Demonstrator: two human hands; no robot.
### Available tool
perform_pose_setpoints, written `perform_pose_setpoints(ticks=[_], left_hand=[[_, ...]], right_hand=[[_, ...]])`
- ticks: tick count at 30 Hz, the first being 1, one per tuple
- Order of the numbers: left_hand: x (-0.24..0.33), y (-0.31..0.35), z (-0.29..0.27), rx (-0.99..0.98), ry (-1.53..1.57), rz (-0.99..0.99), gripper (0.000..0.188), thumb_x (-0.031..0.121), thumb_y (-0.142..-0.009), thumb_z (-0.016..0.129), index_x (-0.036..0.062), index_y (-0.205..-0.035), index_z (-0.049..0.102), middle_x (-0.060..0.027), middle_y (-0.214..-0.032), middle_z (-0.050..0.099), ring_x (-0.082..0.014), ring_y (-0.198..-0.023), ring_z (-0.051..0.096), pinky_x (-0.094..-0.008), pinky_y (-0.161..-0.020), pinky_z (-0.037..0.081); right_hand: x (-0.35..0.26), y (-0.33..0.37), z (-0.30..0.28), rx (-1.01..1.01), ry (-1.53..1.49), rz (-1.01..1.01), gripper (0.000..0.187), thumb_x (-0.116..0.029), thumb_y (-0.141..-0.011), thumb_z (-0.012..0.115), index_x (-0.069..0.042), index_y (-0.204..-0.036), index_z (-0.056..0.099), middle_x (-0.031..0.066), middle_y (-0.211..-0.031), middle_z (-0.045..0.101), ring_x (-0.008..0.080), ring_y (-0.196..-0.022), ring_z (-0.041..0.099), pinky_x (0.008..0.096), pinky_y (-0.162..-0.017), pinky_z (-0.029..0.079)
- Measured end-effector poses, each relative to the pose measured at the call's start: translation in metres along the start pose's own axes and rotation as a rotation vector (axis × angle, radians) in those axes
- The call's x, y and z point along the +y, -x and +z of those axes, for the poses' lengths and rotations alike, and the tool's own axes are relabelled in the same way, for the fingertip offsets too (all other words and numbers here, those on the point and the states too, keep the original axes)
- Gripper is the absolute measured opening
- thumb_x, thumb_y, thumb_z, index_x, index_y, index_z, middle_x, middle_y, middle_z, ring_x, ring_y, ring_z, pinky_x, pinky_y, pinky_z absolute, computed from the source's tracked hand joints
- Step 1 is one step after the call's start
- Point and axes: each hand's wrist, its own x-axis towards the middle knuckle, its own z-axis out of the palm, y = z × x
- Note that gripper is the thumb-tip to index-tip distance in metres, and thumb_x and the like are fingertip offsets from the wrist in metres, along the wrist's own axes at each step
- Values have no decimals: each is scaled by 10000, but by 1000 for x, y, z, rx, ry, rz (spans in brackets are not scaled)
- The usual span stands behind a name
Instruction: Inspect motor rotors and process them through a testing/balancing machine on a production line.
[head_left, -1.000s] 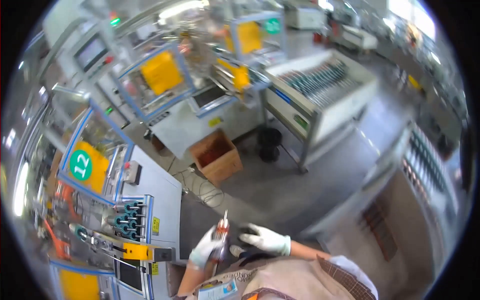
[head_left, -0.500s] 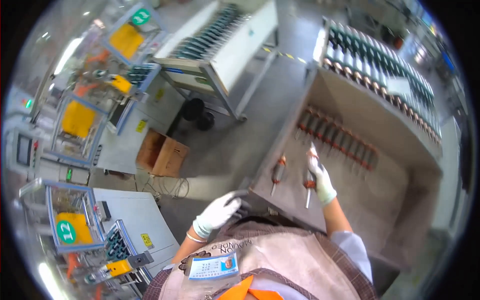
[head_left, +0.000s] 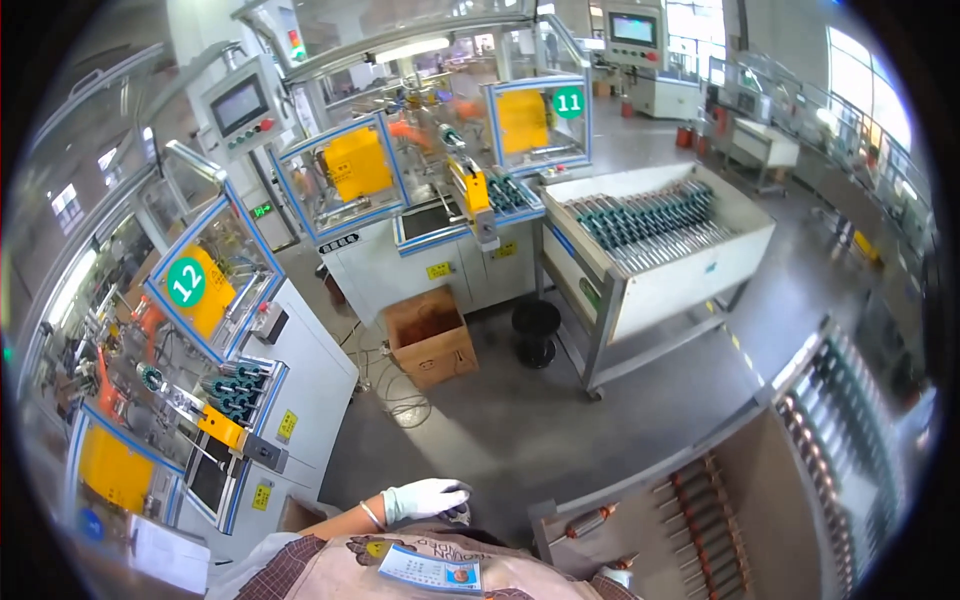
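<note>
My left hand (head_left: 430,498), in a white glove with dark fingertips, hovers in front of my apron. Its fingers are loosely stretched with the thumb apart, and nothing is in it. At the lower edge my right hand (head_left: 614,577) shows only in small part, closed on a motor armature (head_left: 627,562) whose copper-coloured end sticks out beside the glove. Most of that hand and of the armature is cut off. Another armature (head_left: 585,524) lies alone in the grey bin (head_left: 765,470), left of a row of several armatures (head_left: 700,520).
A white cart (head_left: 690,290) holding rows of green-and-silver armatures stands ahead. Machines with yellow panels (head_left: 360,163) line the left and far side. A cardboard box (head_left: 432,340) and a black stool (head_left: 536,325) stand on the floor. Another armature rack (head_left: 850,430) adjoins the bin's right.
My view has swung up and left, so the bin and my right hand have shifted to the lower edge. The left hand still hangs before the apron, empty.
</note>
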Motion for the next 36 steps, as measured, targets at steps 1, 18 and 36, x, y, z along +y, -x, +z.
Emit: perform_pose_setpoints(ticks=[1, 18, 36], left_hand=[[-5, -1, -5, 14, 40, -17, 488, 385, -1008, 453, 27, -1339, 478, -123, -1124, 639, -176, -933, 627, -328, -807, 538], [-22, -153, -227, -51, 299, 66, 444, 375, -1005, 476, 36, -1291, 504, -95, -1075, 654, -163, -924, 630, -311, -793, 523], [9, -229, -412, 236, 513, 205, 358, 288, -1010, 488, 26, -1250, 532, -93, -1049, 658, -163, -909, 638, -298, -791, 523]], right_hand=[[-5, -3, -1, 27, -7, -17, 555, -271, -825, 636, 5, -1276, 469, 187, -1227, 592, 312, -1135, 579, 375, -952, 470], [-168, 79, -182, 1063, -914, -549, 333, -213, -980, 486, -30, -1251, 549, 126, -1148, 636, 209, -910, 633, 327, -781, 524], [-619, 193, -85, 368, -357, -1343, 238, -110, -884, 571, -20, -1092, 643, 148, -944, 688, 273, -858, 667, 342, -788, 523]])
